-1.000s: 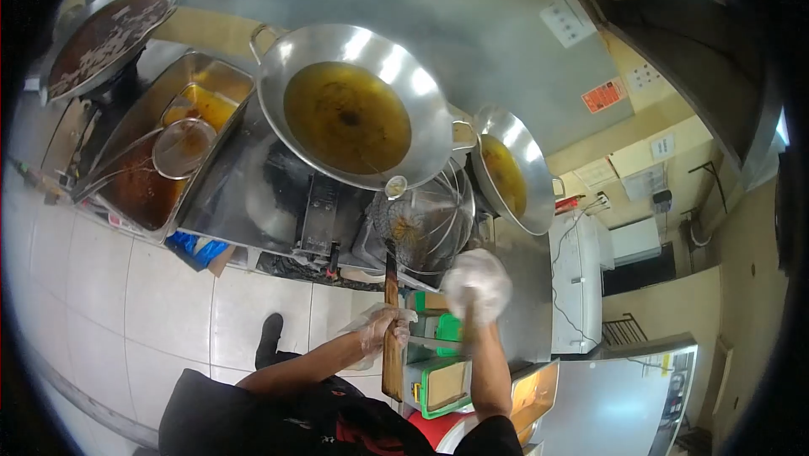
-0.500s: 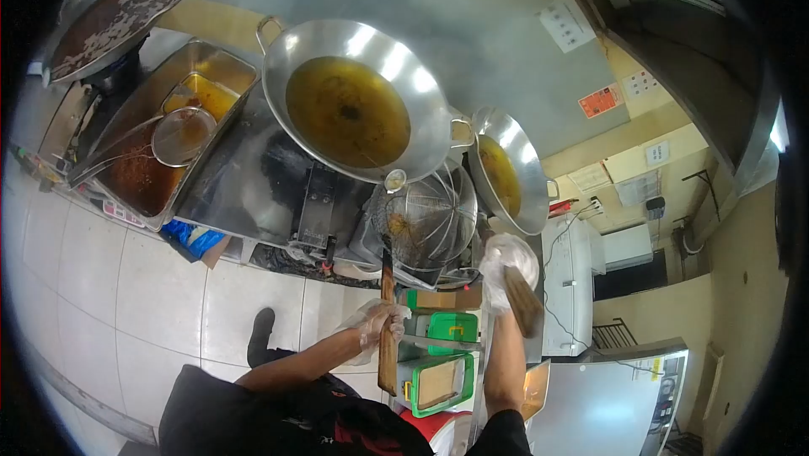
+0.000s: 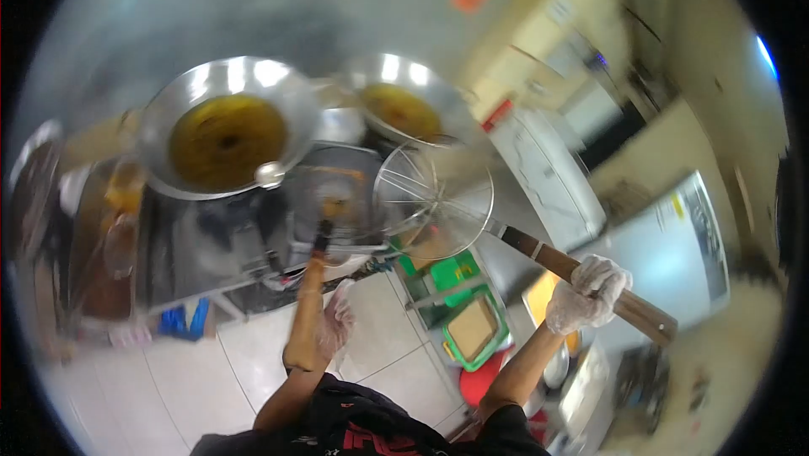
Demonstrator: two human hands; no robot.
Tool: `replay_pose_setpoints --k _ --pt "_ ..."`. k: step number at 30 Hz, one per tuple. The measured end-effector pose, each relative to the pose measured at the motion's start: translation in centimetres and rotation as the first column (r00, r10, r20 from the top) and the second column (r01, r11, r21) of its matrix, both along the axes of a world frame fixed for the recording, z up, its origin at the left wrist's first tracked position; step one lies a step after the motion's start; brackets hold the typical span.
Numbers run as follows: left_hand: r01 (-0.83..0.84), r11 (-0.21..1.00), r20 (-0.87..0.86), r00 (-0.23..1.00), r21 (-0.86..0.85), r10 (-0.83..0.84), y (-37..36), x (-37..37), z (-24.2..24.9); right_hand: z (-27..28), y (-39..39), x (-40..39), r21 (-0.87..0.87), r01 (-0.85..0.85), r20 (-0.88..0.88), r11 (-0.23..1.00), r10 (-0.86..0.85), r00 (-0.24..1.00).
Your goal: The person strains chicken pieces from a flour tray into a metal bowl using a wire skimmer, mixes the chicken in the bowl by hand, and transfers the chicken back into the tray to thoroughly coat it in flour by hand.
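Observation:
My right hand [image 3: 588, 294], in a clear plastic glove, is wrapped round the wooden handle of a large round wire strainer [image 3: 434, 199]. The strainer's basket hangs right of a grey tray [image 3: 335, 178] with brownish bits in it. My left hand [image 3: 334, 321], gloved too and blurred, is at the wooden handle of a ladle [image 3: 308, 300]. That ladle's small round bowl [image 3: 270, 174] lies over the near rim of the large wok [image 3: 286, 110], which holds yellow-brown oil.
A second wok [image 3: 400, 110] with oil stands behind the strainer. At the left are a long metal pan [image 3: 139, 287] and another wok [image 3: 38, 178]. Green-rimmed containers [image 3: 476, 329] stand low near my body. A white appliance [image 3: 548, 169] and a steel fridge [image 3: 666, 245] are at the right.
My right hand has swung right, carrying the wire strainer off the tray area. The ladle and left hand have shifted left in the frame, and the whole view has turned right.

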State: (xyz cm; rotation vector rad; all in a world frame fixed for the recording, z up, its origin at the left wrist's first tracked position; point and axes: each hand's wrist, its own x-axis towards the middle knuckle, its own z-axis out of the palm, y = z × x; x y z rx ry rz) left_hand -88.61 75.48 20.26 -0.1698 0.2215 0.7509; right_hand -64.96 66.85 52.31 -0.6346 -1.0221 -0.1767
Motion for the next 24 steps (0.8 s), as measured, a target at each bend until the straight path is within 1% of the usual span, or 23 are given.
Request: replay_pose_setpoints --k 1,2,3,4,5,6,8,10,11,12,13,14,15,16,17,18,19,20,21,22,23,24 --pt "0.053 0.998 -0.016 0.998 -0.031 -0.054 -1.6 2.1 -2.0 0.5 -4.3 1.3 0.084 0.051 -0.037 0.995 -0.048 0.998" --pt "0.119 0.991 -0.039 0.992 -0.057 -0.122 -3.2 4.3 -3.3 0.7 -8.7 2.5 0.124 0.160 -0.057 0.979 -0.154 0.986" --pt "0.238 0.971 -0.063 0.969 -0.014 -0.238 -4.7 6.6 -3.6 0.9 -12.9 3.6 0.162 0.250 -0.123 0.955 -0.232 0.965" --pt "0.315 0.949 -0.120 0.943 0.016 -0.311 -6.6 9.0 -3.6 0.8 -17.3 4.7 0.198 0.339 -0.191 0.920 -0.303 0.934" --pt "0.391 0.920 -0.185 0.907 0.032 -0.379 -7.9 11.6 -3.7 0.8 -21.2 6.1 0.220 0.350 -0.181 0.911 -0.314 0.932" --pt "0.492 0.869 -0.225 0.854 0.055 -0.469 -10.2 14.1 -3.6 1.0 -26.1 6.5 0.231 0.429 -0.152 0.873 -0.403 0.902" --pt "0.673 0.733 -0.233 0.731 0.097 -0.641 -15.0 19.6 -3.2 1.2 -35.5 6.9 0.265 0.590 -0.168 0.762 -0.567 0.807" --pt "0.792 0.599 -0.297 0.604 0.118 -0.740 -21.0 24.9 -2.5 0.8 -45.5 6.5 0.296 0.558 -0.031 0.775 -0.576 0.817" --pt "0.842 0.525 -0.334 0.533 0.123 -0.777 -23.7 27.2 -2.1 0.6 -49.4 6.0 0.312 0.700 -0.077 0.642 -0.717 0.693" --pt "0.880 0.461 -0.365 0.469 0.115 -0.804 -26.3 29.2 -2.1 0.2 -52.9 5.3 0.310 0.751 -0.111 0.583 -0.762 0.638" --pt "0.915 0.380 -0.374 0.402 0.135 -0.836 -29.2 31.9 -2.1 0.3 -56.3 5.3 0.346 0.812 -0.114 0.469 -0.838 0.533" --pt "0.932 0.332 -0.362 0.362 0.146 -0.859 -32.3 34.5 -1.7 0.7 -59.4 5.7 0.384 0.849 -0.099 0.364 -0.898 0.430" --pt "0.946 0.282 -0.350 0.321 0.159 -0.880 -35.4 37.0 -1.5 1.0 -62.2 6.3 0.396 0.832 -0.010 0.389 -0.904 0.428" --pt "0.954 0.230 -0.391 0.289 0.191 -0.874 -38.3 39.0 -0.9 1.7 -64.4 7.5 0.389 0.838 0.012 0.382 -0.912 0.410" --pt "0.957 0.183 -0.433 0.266 0.223 -0.861 -41.0 41.0 -0.4 2.2 -66.5 8.8 0.427 0.868 -0.017 0.253 -0.958 0.287" --pt "0.959 0.177 -0.423 0.258 0.221 -0.869 -43.8 43.0 0.1 2.6 -68.3 10.2 0.461 0.879 -0.060 0.118 -0.985 0.164" --pt "0.941 0.122 -0.460 0.264 0.314 -0.848 -45.3 44.5 0.7 2.6 -68.4 11.2 0.457 0.883 -0.059 0.108 -0.987 0.151" --pt "0.915 0.061 -0.504 0.275 0.400 -0.819 -47.5 46.5 1.3 2.9 -69.2 13.7 0.401 0.916 -0.082 0.030 -0.994 0.068" --pt "0.920 0.046 -0.517 0.260 0.390 -0.816 -49.0 47.9 2.0 3.2 -69.5 16.0 0.338 0.940 -0.104 -0.052 -0.994 -0.018" --pt "0.887 -0.007 -0.546 0.277 0.461 -0.791 -50.8 49.9 2.9 3.6 -70.5 18.5 0.278 0.952 -0.114 -0.131 -0.988 -0.102" --pt "0.849 -0.061 -0.567 0.296 0.525 -0.768 -52.3 52.0 3.4 3.4 -71.9 21.0 0.237 0.970 -0.103 -0.061 -0.994 -0.038" --pt "0.854 -0.066 -0.569 0.285 0.516 -0.771 -53.5 54.2 3.3 3.0 -73.3 23.6 0.189 0.982 -0.093 0.011 -0.995 0.029"
